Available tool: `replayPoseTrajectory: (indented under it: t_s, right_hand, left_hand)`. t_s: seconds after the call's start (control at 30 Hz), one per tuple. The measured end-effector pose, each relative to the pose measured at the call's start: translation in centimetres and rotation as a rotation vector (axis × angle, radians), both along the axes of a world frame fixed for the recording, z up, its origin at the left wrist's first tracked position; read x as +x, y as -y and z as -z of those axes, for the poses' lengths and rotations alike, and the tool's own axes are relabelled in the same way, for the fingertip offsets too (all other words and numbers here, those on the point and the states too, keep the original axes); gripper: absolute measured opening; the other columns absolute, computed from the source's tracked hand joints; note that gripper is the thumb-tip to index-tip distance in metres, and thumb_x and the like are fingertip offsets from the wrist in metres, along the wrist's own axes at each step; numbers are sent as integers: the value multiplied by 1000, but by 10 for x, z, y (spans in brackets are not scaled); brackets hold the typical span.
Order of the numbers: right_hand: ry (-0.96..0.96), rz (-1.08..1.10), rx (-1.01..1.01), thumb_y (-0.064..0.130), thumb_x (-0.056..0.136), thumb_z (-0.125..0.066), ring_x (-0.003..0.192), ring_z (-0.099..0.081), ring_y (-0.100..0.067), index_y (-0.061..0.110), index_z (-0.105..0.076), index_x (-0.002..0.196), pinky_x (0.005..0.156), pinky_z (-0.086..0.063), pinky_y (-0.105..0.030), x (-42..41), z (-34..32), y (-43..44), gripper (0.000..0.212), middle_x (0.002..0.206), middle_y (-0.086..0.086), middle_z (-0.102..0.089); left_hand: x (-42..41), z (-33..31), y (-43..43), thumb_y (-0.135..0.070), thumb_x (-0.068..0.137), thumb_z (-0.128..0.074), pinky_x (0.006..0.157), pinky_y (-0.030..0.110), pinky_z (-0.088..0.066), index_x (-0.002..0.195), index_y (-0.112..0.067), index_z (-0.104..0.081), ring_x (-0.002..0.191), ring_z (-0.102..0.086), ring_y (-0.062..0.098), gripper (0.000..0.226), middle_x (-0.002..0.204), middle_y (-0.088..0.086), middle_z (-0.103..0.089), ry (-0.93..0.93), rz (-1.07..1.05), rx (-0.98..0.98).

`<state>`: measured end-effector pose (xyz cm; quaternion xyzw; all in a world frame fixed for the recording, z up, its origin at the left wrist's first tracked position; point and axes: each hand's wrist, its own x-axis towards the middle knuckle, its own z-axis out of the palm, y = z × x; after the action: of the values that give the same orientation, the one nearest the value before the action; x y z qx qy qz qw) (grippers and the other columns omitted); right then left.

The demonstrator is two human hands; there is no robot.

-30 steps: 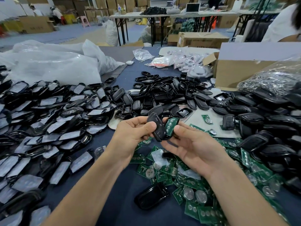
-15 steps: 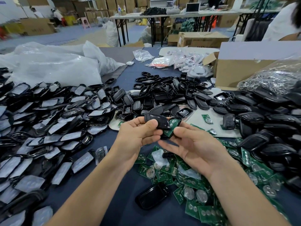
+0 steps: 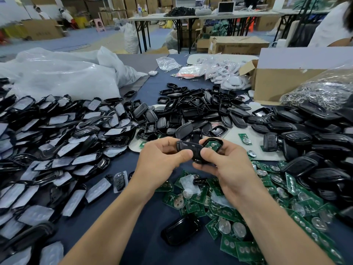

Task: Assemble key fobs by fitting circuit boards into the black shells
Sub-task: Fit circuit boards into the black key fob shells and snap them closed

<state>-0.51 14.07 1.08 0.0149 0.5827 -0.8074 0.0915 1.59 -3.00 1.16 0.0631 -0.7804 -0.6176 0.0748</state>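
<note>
The left hand [image 3: 162,159] is pinching a black cover [image 3: 188,146] between thumb and curled fingers. The right hand [image 3: 227,167] is gripping a black shell [image 3: 220,140] with a green circuit board [image 3: 211,144] sitting inside it, the thumb lying on the near edge. The two parts are touching, held above the blue table [image 3: 152,245]. Loose boards [image 3: 229,217] are lying beneath the hands, and empty shells [image 3: 191,111] are lying piled beyond them.

Left hand [image 3: 160,159] pinches black cover [image 3: 188,146], thumb on top, against shell [image 3: 217,140] gripped by right hand [image 3: 229,167]. Green board [image 3: 211,144] sits in that shell. Loose boards [image 3: 238,226] heaped on table [image 3: 156,226] beneath; spare shells [image 3: 191,111] piled beyond.
</note>
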Motion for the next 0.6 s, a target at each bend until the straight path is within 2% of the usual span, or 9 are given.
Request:
replayPoseTrajectory:
  t_s: [0.1,0.2,0.33,0.4,0.53,0.6]
  right_hand:
    - [-69,-10,77,-10,91,-68,80,-77,-26,15,-79,81,65,-64,-32,-1,0,-1,29,86,-10,-79]
    - [-121,-55,163,-11,89,-69,76,-75,-25,15,-80,85,65,-62,-33,-2,-1,-5,28,86,-10,-78]
    - [-117,-81,200,-10,89,-69,73,-75,-27,16,-79,89,64,-63,-37,-1,-1,-9,27,91,-16,-77]
    - [-112,-88,206,-8,90,-70,74,-75,-27,14,-78,90,65,-63,-37,-1,-2,-9,23,92,-18,-77]
    - [20,-62,47,2,97,-66,77,-76,-20,11,-76,83,63,-63,-32,-4,-6,-8,20,89,-10,-79]
    - [98,-48,-71,2,100,-60,77,-77,-20,7,-73,86,61,-62,-30,-7,-8,-10,20,90,-10,-79]
  left_hand:
    - [-1,-2,3,-16,88,-81,71,24,-57,96,-35,-81,69,-68,9,21,84,2,-79,-6,9,94]
    - [-2,-4,7,-6,86,-80,69,26,-51,88,-30,-82,66,-63,12,24,73,2,-74,14,97,41]
    - [-3,-7,12,-17,74,-82,73,34,-46,85,-29,-81,71,-62,20,16,83,13,-77,72,208,6]
    - [-2,-7,12,-19,69,-82,71,31,-49,84,-28,-81,70,-65,19,17,82,11,-79,76,213,-1]
    - [-3,-4,11,-6,70,-90,61,26,-55,79,-22,-83,60,-66,19,20,76,10,-78,42,40,91]
    - [-2,-3,11,2,75,-87,60,25,-56,77,-20,-83,60,-65,19,22,77,11,-79,42,1,151]
